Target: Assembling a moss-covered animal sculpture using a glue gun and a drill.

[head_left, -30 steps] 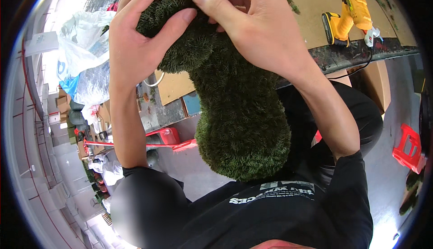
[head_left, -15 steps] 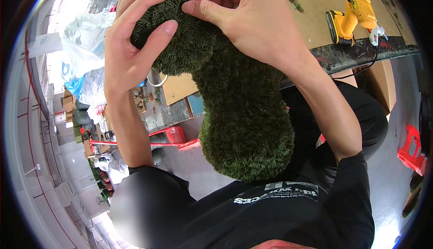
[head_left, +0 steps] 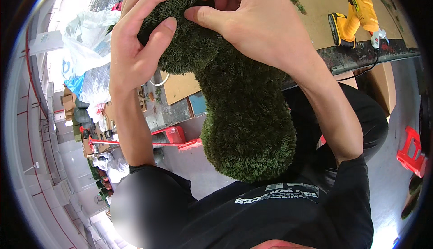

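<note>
Closely flanked by two bare hands, a dark green artificial-grass figure (head_left: 248, 127) stretches from the person's lap up past the edge of the desk (head_left: 331, 59), its broad rounded end near the shirt and a bushy lobe bulging at its upper left. The left hand (head_left: 137, 44) curves around that lobe, its thumb and forefinger wide apart with the grassy fibres showing between them. The right hand (head_left: 255, 21) works from the other side, thumb and bent forefinger set a narrow gap apart at the fibres; whether those fingers hold a strand, one cannot tell.

Beyond the right hand, a brown cardboard sheet (head_left: 315, 28) covers part of the desk, strewn with green scraps (head_left: 297, 5). On the desk's right, a yellow cordless tool (head_left: 361, 10) with a black-and-yellow battery lies near a white plug-like piece (head_left: 378, 37), from which a black cable (head_left: 361, 74) droops over the edge. A cardboard box (head_left: 383, 84) stands below.

The person, in a black T-shirt (head_left: 266, 217) with pale print and black trousers (head_left: 356, 107), sits at the desk. Farther out, a red plastic stool (head_left: 410, 152) stands at right on the grey floor (head_left: 381, 159), while clear plastic bags (head_left: 85, 41) bunch up beyond the left forearm.
</note>
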A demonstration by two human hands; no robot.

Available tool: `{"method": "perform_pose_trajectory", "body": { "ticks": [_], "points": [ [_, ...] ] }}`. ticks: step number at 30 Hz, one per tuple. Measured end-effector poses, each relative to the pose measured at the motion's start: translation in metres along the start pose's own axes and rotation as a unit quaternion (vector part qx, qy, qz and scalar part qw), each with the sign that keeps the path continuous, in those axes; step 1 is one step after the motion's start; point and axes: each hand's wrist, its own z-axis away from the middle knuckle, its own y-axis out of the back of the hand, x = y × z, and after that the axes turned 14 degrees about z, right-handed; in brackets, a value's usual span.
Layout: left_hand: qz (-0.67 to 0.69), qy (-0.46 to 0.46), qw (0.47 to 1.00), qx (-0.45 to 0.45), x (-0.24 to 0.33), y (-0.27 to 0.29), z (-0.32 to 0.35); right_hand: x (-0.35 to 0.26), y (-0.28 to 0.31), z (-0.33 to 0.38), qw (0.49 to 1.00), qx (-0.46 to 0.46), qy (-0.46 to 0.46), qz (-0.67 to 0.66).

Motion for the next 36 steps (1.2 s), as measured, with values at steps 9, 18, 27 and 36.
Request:
{"method": "perform_pose_trajectory", "body": {
  "ticks": [9, 18, 27, 36],
  "points": [
    [0.011, 0.002, 1.0, -0.012, -0.019, 0.008, 0.005, -0.015, 0.0, -0.003, 0.998, 0.014, -0.025, 0.054],
    [0.017, -0.003, 1.0, 0.005, -0.021, 0.006, 0.009, -0.034, 0.008, -0.01, 0.991, -0.053, -0.088, 0.08],
    [0.042, 0.083, 0.995, 0.018, 0.011, -0.001, 0.001, -0.012, 0.031, -0.03, 0.981, -0.173, -0.089, 0.019],
    [-0.008, -0.056, 0.995, 0.077, -0.008, -0.011, 0.019, 0.063, 0.032, 0.018, 0.982, -0.059, -0.03, -0.178]
  ]
}}
